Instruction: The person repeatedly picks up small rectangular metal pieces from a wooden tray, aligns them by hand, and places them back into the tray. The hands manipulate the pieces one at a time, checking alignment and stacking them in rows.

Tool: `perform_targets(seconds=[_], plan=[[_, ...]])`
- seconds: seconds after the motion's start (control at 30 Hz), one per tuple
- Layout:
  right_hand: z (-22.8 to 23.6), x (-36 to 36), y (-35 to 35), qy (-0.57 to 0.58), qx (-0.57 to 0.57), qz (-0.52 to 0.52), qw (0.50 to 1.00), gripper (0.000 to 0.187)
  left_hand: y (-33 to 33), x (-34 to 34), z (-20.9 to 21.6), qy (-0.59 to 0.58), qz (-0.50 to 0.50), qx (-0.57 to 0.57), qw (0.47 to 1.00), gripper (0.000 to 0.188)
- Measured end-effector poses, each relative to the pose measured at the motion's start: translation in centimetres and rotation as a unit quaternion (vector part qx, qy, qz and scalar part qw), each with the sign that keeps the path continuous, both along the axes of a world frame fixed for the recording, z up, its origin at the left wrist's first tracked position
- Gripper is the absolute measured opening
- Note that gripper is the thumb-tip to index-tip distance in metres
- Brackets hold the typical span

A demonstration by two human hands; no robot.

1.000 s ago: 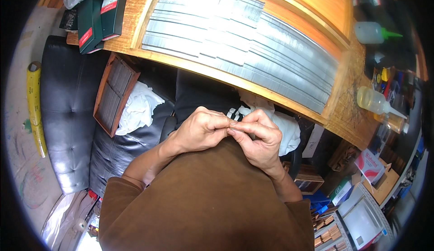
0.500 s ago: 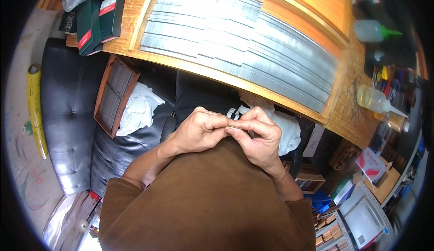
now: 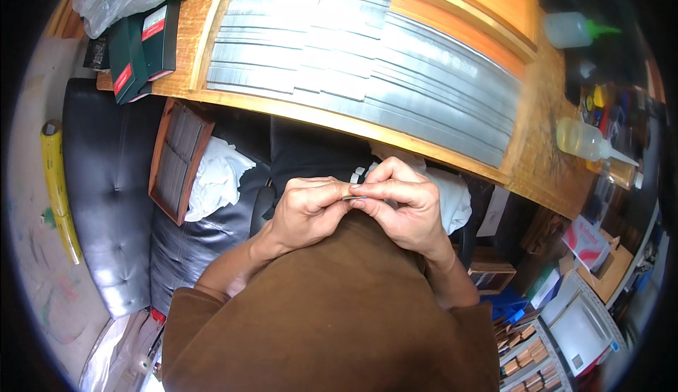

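In front of my brown shirt, my left hand [image 3: 311, 207] and my right hand [image 3: 402, 198] meet fingertip to fingertip. Both pinch a small thin flat piece [image 3: 354, 197]; only its narrow edge shows, so its kind stays unclear. Thumb and forefinger of each hand are closed on it. Small white bands [image 3: 357, 174] show just beyond the right fingers, apparently wrapped on fingertips. Ahead lies a wooden tray [image 3: 395, 125] on the bench, filled with overlapping rows of thin grey metal-like strips [image 3: 438, 74].
A small wooden box of grey strips [image 3: 181, 162] and a white cloth [image 3: 215, 180] rest on the black padded seat [image 3: 116, 201] at left. Dark green boxes [image 3: 161, 39] sit at the bench's left end. Squeeze bottles [image 3: 583, 139] stand at right.
The view has shifted slightly, so the bench appears a little lower and to the left. The pinched piece shows more of its edge between the fingertips. Both hands keep their pinch.
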State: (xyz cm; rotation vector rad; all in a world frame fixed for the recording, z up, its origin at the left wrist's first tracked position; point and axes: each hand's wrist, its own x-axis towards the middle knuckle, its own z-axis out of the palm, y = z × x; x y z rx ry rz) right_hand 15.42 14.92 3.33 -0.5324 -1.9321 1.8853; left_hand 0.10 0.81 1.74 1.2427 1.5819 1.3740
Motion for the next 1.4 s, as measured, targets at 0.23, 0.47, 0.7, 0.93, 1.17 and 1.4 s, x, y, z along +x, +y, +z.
perform_targets(seconds=[0.23,0.47,0.7,0.93,1.17,1.4], plan=[[-0.19,-0.13,0.04,0.005,-0.013,0.006,1.000,0.018,-0.09,0.21,-0.28,0.000,0.002,0.004,1.000,0.025],[-0.40,-0.15,0.17,0.006,-0.026,0.014,1.000,0.016,-0.24,0.25,-0.29,0.002,-0.001,0.006,1.000,0.026],[-0.43,-0.21,0.41,0.009,-0.025,0.024,0.999,0.018,-0.24,0.28,-0.15,0.002,-0.003,0.005,1.000,0.026],[-0.17,-0.29,0.45,0.013,-0.021,0.023,0.999,0.018,-0.09,0.27,-0.30,0.012,0.001,0.022,1.000,0.027],[-0.37,-0.25,0.34,0.015,-0.015,0.018,1.000,0.013,-0.19,0.22,-0.22,-0.003,-0.005,0.001,1.000,0.026],[-0.48,-0.20,0.26,0.006,-0.005,0.013,1.000,0.011,-0.23,-0.08,0.17,-0.018,-0.019,-0.041,0.999,0.024]])
